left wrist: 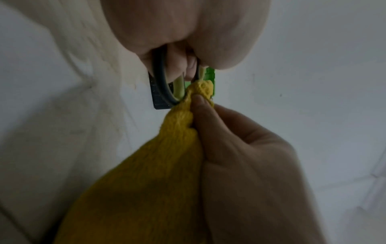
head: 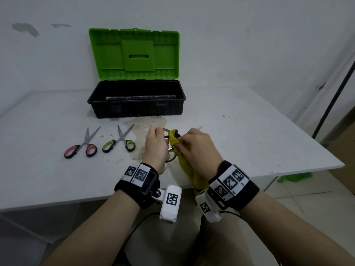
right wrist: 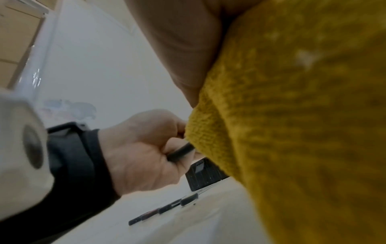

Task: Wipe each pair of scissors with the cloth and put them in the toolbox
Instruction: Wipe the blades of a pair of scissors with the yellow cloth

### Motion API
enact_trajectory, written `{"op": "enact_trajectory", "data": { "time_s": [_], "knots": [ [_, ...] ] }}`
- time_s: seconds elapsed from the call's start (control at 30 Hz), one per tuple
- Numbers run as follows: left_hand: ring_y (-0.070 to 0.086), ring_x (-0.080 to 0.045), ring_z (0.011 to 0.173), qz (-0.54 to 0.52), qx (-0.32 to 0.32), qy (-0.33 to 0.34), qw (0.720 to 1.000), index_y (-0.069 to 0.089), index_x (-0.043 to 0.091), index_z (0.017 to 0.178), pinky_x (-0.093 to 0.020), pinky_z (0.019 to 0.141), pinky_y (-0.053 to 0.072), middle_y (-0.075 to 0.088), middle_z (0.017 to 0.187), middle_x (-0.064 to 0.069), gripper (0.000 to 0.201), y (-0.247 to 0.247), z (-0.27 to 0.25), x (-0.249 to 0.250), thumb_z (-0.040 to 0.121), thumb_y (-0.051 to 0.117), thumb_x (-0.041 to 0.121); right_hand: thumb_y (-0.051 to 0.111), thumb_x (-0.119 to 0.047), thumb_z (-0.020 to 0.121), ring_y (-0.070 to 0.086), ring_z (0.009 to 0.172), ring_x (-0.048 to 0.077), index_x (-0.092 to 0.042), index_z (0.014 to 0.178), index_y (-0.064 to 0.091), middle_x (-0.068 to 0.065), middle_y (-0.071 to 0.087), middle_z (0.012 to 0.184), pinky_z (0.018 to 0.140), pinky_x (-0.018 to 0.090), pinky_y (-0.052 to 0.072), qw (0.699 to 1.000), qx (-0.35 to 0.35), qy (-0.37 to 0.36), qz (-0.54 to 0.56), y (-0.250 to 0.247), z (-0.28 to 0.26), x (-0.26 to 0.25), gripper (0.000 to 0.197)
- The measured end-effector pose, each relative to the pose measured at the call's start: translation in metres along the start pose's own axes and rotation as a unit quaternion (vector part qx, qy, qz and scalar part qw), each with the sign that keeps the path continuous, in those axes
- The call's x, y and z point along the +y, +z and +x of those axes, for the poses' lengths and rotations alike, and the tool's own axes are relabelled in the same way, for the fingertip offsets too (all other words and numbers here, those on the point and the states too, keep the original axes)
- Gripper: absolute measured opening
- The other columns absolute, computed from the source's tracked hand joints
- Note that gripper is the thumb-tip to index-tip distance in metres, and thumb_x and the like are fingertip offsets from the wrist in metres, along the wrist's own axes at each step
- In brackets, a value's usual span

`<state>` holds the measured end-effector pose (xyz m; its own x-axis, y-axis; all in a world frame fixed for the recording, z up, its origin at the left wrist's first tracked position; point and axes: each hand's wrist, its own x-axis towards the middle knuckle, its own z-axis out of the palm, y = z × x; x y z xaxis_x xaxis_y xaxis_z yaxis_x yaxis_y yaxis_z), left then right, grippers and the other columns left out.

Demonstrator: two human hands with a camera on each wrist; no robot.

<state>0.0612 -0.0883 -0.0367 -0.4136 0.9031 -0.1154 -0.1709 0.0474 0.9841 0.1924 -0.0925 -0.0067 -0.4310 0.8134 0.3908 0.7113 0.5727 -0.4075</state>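
Evidently the left hand gripped the scissors by the handles, steadying them while the right hand, at three o'clock, pinched the cloth around them.

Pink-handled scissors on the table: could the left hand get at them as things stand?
Probably not yet. The path to the pink-handled scissors looks free, with only the green-handled scissors lying beside it, but the left hand grips the held scissors being wiped with the yellow cloth.
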Motion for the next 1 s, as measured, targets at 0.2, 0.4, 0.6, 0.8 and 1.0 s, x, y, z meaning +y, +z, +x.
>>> {"op": "enact_trajectory", "data": {
  "time_s": [0.2, 0.4, 0.6, 0.8, 1.0],
  "knots": [
    [0.032, -0.008, 0.053, -0.039, 0.038, 0.011, 0.998, 0.049, 0.022, 0.093, -0.02, 0.041, 0.023, 0.038, 0.071, 0.001, 0.027, -0.017, 0.005, 0.023, 0.109, 0.031, 0.034, 0.061, -0.03, 0.091, 0.057, 0.083, 0.018, -0.015, 0.093, 0.074, 0.0, 0.059, 0.093, 0.076, 0.031, 0.049, 0.998, 0.005, 0.062, 0.005, -0.006, -0.004, 0.025, 0.02],
    [0.032, -0.01, 0.054, 0.007, 0.026, 0.027, 0.999, 0.046, 0.021, 0.089, -0.024, 0.043, 0.024, 0.041, 0.071, 0.0, 0.029, -0.005, -0.004, 0.016, 0.109, 0.03, 0.033, 0.064, -0.028, 0.091, 0.059, 0.077, 0.017, -0.014, 0.093, 0.074, 0.001, 0.061, 0.09, 0.073, 0.03, 0.051, 0.993, 0.1, -0.017, 0.057, 0.006, -0.004, -0.004, 0.018],
    [0.032, -0.009, 0.052, 0.016, 0.02, 0.041, 0.999, 0.047, 0.019, 0.091, -0.024, 0.043, 0.024, 0.041, 0.074, -0.001, 0.029, -0.007, -0.008, 0.007, 0.109, 0.031, 0.034, 0.057, -0.029, 0.095, 0.057, 0.081, 0.017, -0.012, 0.096, 0.073, 0.002, 0.059, 0.095, 0.078, 0.032, 0.05, 0.994, 0.091, 0.047, 0.026, 0.007, 0.012, 0.013, 0.024],
    [0.034, -0.009, 0.056, 0.032, -0.004, 0.067, 0.997, 0.05, 0.026, 0.088, -0.021, 0.043, 0.027, 0.042, 0.073, 0.002, 0.026, -0.022, 0.0, 0.003, 0.107, 0.037, 0.038, 0.063, -0.033, 0.09, 0.052, 0.079, 0.009, -0.018, 0.093, 0.074, -0.006, 0.057, 0.086, 0.07, 0.013, 0.034, 0.986, 0.136, 0.09, 0.03, -0.015, 0.018, 0.041, 0.019],
    [0.04, -0.014, 0.067, 0.079, -0.09, 0.153, 0.981, 0.056, 0.026, 0.081, -0.028, 0.059, 0.033, 0.042, 0.073, -0.001, 0.026, -0.033, 0.004, 0.017, 0.105, 0.045, 0.031, 0.069, -0.028, 0.087, 0.052, 0.075, 0.006, -0.015, 0.092, 0.075, -0.006, 0.059, 0.084, 0.072, -0.004, 0.029, 0.979, 0.186, 0.073, 0.04, -0.024, 0.009, 0.049, 0.015]
  ]
}}
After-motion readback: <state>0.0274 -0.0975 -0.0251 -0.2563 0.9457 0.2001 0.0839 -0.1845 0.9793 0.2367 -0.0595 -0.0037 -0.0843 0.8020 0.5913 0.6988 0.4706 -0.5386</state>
